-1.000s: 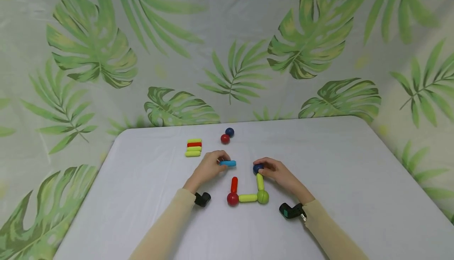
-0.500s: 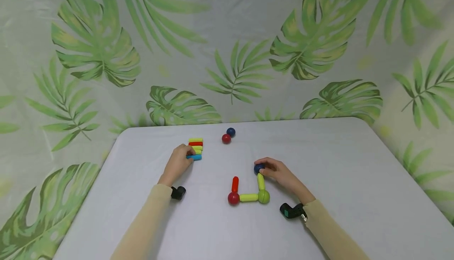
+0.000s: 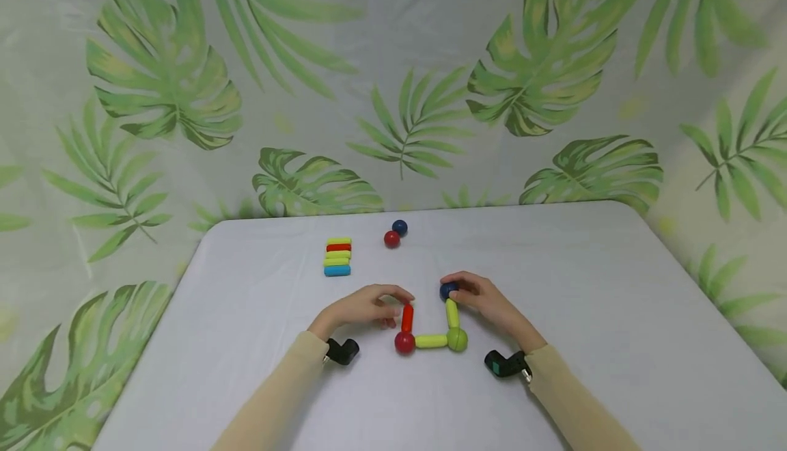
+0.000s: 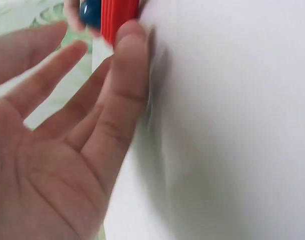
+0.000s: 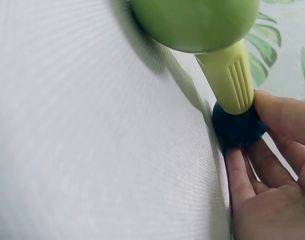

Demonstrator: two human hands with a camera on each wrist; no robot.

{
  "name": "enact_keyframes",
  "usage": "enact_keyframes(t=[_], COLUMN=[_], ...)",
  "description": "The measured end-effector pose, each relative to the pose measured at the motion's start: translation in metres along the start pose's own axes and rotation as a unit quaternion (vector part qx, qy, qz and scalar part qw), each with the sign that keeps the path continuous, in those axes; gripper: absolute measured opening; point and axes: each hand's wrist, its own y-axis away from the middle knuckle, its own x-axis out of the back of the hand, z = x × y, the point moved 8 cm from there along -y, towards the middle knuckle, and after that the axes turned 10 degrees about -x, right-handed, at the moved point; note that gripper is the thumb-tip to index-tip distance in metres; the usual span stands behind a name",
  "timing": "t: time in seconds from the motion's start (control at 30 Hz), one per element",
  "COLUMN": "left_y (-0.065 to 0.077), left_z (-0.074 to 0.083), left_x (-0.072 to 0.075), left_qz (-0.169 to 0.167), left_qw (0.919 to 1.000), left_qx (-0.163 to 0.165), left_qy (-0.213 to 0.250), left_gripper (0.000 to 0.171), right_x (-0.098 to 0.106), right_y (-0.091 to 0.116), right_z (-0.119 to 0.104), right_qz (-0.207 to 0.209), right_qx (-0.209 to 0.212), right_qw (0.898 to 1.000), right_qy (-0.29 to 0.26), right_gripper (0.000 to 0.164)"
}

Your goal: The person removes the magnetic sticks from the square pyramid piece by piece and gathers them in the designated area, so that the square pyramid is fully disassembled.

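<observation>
On the white table lies a U-shaped figure of sticks and balls: a red stick (image 3: pixel 408 318), a red ball (image 3: pixel 404 342), a yellow-green stick (image 3: pixel 431 341), a green ball (image 3: pixel 457 339), a second yellow-green stick (image 5: pixel 230 80) and a dark blue ball (image 5: pixel 237 125). My right hand (image 3: pixel 482 298) pinches that blue ball between thumb and fingers at the far right end. My left hand (image 3: pixel 367 305) hovers beside the red stick's free end, fingers spread and holding nothing. In the left wrist view a fingertip (image 4: pixel 130 37) overlaps the ribbed red stick; whether it touches cannot be told.
Back left, several yellow-green sticks (image 3: pixel 337 262) and a red stick (image 3: pixel 339 247) lie in a row with a light blue stick (image 3: pixel 337 270) nearest. A loose red ball (image 3: pixel 391 239) and blue ball (image 3: pixel 399 227) sit near the table's far edge.
My left hand carried the light blue stick left to the row, let go of it there, then came back right to the red stick. My right hand stays on the blue ball.
</observation>
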Motion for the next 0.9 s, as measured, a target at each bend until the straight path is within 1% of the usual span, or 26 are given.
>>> enact_keyframes(t=[0.03,0.07,0.1,0.17,0.23,0.37,0.47,0.5,0.53,0.57,0.6,0.63,0.7,0.73,0.77,0.8,0.83,0.9], left_y=[-0.003,-0.006,-0.007,-0.010,-0.010,-0.007,0.003,0.009,0.015,0.023,0.030,0.038,0.054,0.061,0.067,0.072,0.076,0.082], left_z=[0.001,0.001,0.002,0.002,0.004,0.009,0.008,0.005,0.007,0.004,0.000,-0.003,-0.010,-0.013,-0.021,-0.023,-0.025,-0.031], left_x=[-0.007,-0.012,-0.015,-0.016,-0.012,-0.002,0.009,0.014,0.020,0.028,0.037,0.047,0.065,0.074,0.082,0.088,0.093,0.100], left_qz=[-0.018,-0.027,-0.029,-0.018,0.003,0.044,0.083,0.103,0.128,0.157,0.193,0.229,0.297,0.325,0.347,0.364,0.375,0.385], left_qw=[0.9998,0.9996,0.9995,0.9997,0.9998,0.9981,0.9959,0.9943,0.9913,0.9868,0.9800,0.9713,0.9491,0.9372,0.9262,0.9167,0.9093,0.8991], left_qx=[0.000,0.000,0.005,0.014,0.016,0.006,0.007,0.011,0.020,0.030,0.044,0.056,0.088,0.105,0.121,0.136,0.147,0.167], left_qy=[0.006,0.010,0.009,0.001,-0.015,-0.042,-0.033,-0.027,-0.022,-0.022,-0.023,-0.031,-0.055,-0.070,-0.084,-0.094,-0.106,-0.124], left_gripper=[0.033,0.032,0.031,0.026,0.020,0.014,0.013,0.013,0.014,0.014,0.014,0.014,0.015,0.015,0.016,0.016,0.016,0.016], right_x=[-0.001,-0.001,-0.002,-0.002,-0.002,0.002,0.002,0.001,0.000,-0.001,-0.001,0.000,0.000,0.001,0.002,0.002,0.003,0.002], right_y=[-0.001,-0.002,-0.002,-0.003,-0.003,-0.003,-0.003,-0.003,-0.001,0.002,0.002,0.003,0.004,0.005,0.003,0.001,0.001,0.001], right_z=[0.000,0.001,0.001,0.003,0.004,0.006,0.004,0.004,-0.001,-0.005,-0.006,-0.006,-0.007,-0.007,-0.003,0.001,0.002,0.002], right_qz=[-0.002,-0.003,-0.004,-0.004,0.000,0.010,0.007,0.005,0.002,-0.002,-0.003,-0.002,-0.002,-0.002,-0.001,0.001,0.003,0.002], right_qx=[0.000,-0.001,-0.002,-0.005,-0.002,-0.002,-0.001,-0.002,-0.003,-0.001,-0.003,-0.003,-0.004,-0.002,0.000,-0.001,-0.003,-0.002], right_qw=[1.000,1.000,1.000,1.000,1.000,1.000,1.000,1.000,1.000,1.000,1.000,1.000,1.000,1.000,1.000,1.000,1.000,1.000], right_qy=[0.000,-0.002,-0.001,0.003,0.013,0.027,0.024,0.021,0.018,0.014,0.009,0.008,0.008,0.008,0.011,0.012,0.012,0.010], right_gripper=[0.034,0.034,0.034,0.034,0.033,0.031,0.032,0.032,0.032,0.032,0.032,0.032,0.032,0.032,0.032,0.032,0.032,0.033])
